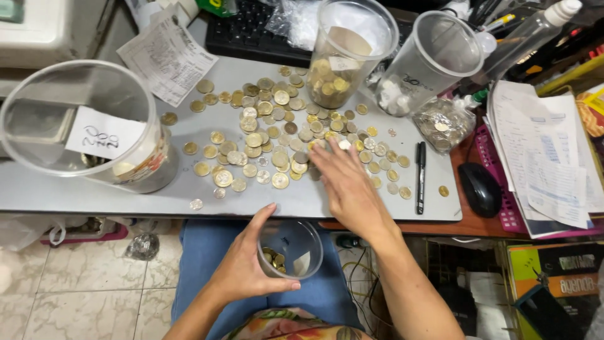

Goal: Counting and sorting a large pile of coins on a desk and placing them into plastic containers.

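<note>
Coins lie under my open right hand, just above the cup my left hand grips below the mat's edge.

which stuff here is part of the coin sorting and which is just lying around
In use:
left hand holding small clear cup
right hand on loose coins
three tall clear tubs

Lying about:
black pen
mouse
keyboard
paper slips
spray bottle

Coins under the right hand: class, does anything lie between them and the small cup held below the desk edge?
Nothing visible does. The right hand rests on the coins; only bare grey mat separates them from the small cup in the left hand.
</note>
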